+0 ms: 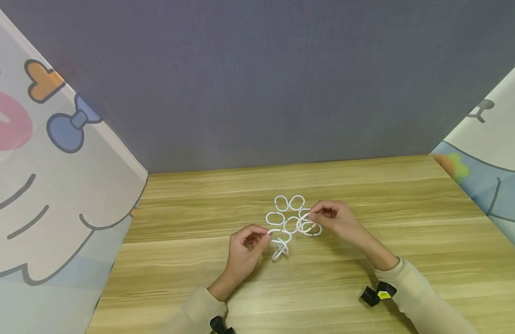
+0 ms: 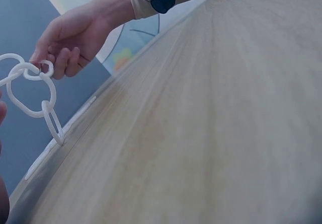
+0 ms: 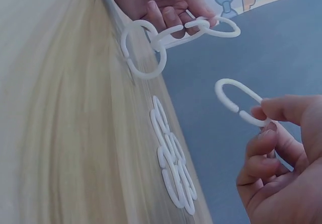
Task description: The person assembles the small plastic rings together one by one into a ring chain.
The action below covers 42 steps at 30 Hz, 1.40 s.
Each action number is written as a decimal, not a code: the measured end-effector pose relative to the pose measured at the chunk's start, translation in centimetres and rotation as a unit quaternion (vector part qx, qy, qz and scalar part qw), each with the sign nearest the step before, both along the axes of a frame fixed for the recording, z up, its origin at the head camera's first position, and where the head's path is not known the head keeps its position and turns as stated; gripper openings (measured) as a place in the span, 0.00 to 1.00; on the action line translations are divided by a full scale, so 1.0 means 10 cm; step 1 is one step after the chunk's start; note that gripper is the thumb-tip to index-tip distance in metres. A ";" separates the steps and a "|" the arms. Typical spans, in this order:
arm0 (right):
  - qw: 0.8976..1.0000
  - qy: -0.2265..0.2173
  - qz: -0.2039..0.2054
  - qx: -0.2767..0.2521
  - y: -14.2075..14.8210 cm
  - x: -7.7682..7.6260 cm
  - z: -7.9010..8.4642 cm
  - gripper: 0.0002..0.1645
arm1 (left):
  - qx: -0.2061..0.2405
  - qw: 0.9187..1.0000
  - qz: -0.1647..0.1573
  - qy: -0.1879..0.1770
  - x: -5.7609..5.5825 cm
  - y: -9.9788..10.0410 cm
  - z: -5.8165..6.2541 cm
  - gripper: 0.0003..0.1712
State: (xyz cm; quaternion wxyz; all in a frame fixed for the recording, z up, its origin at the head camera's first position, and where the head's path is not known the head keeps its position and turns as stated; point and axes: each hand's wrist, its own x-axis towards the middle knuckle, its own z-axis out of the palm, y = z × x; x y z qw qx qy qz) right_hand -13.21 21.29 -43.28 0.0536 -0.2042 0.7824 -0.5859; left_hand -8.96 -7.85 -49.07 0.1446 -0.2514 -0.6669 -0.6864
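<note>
My left hand point(image 1: 245, 250) pinches a short chain of white plastic C-links point(image 3: 143, 50) between thumb and fingertips. Joined links point(image 1: 281, 250) dangle from the one held, above the table. To the right, my right hand point(image 1: 340, 221) pinches a single white C-link point(image 3: 236, 102) by one end, its narrow gap showing near the fingertips. That link is apart from the chain in the right wrist view. Loose white links point(image 1: 275, 218) lie flat in a cluster just beyond the hands; the right hand's link partly covers some. Only finger edges of the left hand point(image 2: 3, 148) show in the left wrist view.
The wood-grain table point(image 1: 178, 273) runs back to a grey upright panel point(image 1: 282, 93). Side panels printed with cartoons point(image 1: 53, 185) stand at left and right. Black devices point(image 1: 378, 294) are strapped at both wrists over light sleeves.
</note>
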 end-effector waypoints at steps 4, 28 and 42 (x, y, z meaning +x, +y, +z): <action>0.999 -0.033 -0.010 -0.021 -0.01 0.02 0.04 0.06 | 0.000 1.000 -0.001 0.002 0.00 0.00 0.00 0.03; 0.964 -0.184 0.085 -0.173 -0.16 0.23 0.16 0.12 | -0.004 1.000 -0.002 0.001 0.01 0.00 0.01 0.06; 0.961 -0.202 0.100 -0.162 -0.26 0.30 0.12 0.11 | -0.011 1.000 -0.007 -0.002 0.01 0.00 0.01 0.08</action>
